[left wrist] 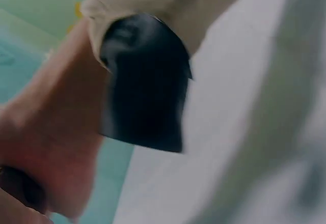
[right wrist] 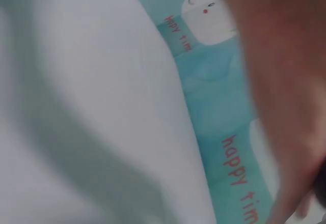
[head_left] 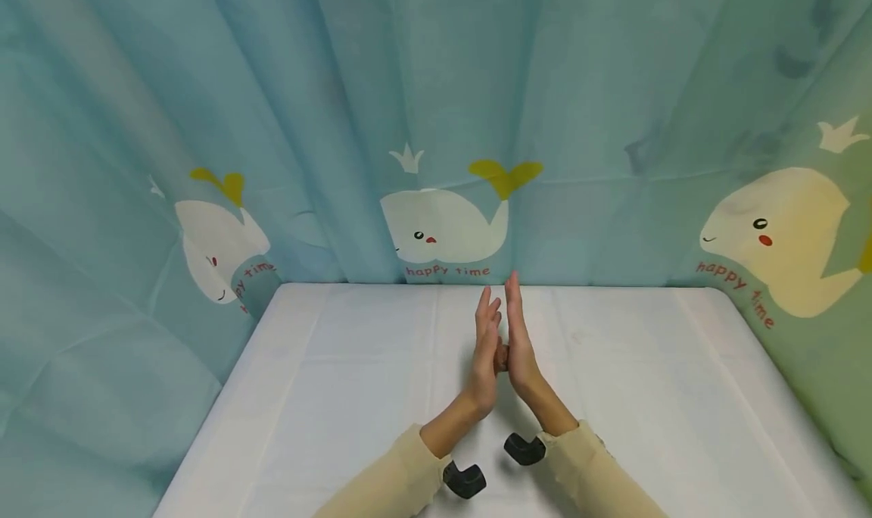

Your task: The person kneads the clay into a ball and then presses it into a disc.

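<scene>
In the head view my left hand (head_left: 484, 355) and right hand (head_left: 521, 347) face each other palm to palm above the white table, fingers straight and pointing away from me. Between the palms sits a small brown lump (head_left: 502, 356), mostly hidden by the hands; what it is I cannot tell. The left wrist view has a dark rounded part of the lump (left wrist: 23, 187) at its lower left, against a blurred palm (left wrist: 56, 168). At the right edge of the right wrist view, a dark bit of it shows beside a blurred hand (right wrist: 285, 96).
The white table (head_left: 354, 397) has rounded far corners. A blue-green curtain (head_left: 586, 86) printed with white whales surrounds it at the back and sides. Black wrist-worn pieces (head_left: 465, 480) stick out from the beige sleeves (head_left: 391, 476) on both arms.
</scene>
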The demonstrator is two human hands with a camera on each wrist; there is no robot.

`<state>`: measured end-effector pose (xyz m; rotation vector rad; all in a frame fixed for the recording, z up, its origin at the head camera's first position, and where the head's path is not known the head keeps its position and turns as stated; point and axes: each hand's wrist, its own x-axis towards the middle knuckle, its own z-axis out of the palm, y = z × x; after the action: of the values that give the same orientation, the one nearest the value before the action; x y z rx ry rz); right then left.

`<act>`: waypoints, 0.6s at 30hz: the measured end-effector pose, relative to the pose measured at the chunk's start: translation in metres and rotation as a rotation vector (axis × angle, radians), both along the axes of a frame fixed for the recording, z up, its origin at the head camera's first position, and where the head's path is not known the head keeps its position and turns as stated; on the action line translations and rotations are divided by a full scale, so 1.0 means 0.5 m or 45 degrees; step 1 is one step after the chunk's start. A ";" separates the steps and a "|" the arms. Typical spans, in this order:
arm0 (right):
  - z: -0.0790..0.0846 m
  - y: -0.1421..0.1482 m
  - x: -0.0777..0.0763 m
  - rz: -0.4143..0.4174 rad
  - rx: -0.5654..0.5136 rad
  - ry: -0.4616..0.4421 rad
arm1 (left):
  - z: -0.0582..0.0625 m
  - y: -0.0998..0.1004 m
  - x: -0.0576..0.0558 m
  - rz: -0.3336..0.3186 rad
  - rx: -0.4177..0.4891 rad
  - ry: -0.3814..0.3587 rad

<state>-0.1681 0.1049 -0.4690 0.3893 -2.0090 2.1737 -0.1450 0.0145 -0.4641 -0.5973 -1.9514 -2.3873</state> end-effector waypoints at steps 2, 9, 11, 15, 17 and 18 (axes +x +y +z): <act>-0.004 0.001 0.003 0.010 0.008 0.000 | 0.008 -0.002 0.000 0.002 0.039 0.009; -0.006 -0.015 0.032 0.037 0.014 0.009 | 0.009 -0.001 -0.019 0.042 0.075 -0.031; -0.001 -0.020 0.040 0.042 0.028 0.060 | 0.004 0.002 -0.025 0.065 0.068 -0.059; 0.012 -0.021 0.046 0.036 0.030 0.142 | -0.007 0.009 -0.036 0.089 0.061 -0.072; 0.019 -0.017 0.043 0.029 0.041 0.166 | -0.013 0.014 -0.039 0.078 0.049 -0.059; 0.022 -0.014 0.041 0.024 0.041 0.171 | -0.014 0.016 -0.038 0.064 0.044 -0.054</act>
<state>-0.1476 0.0978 -0.4580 0.5450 -1.9778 2.0684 -0.1638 0.0226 -0.4710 -0.4943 -1.9122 -2.4177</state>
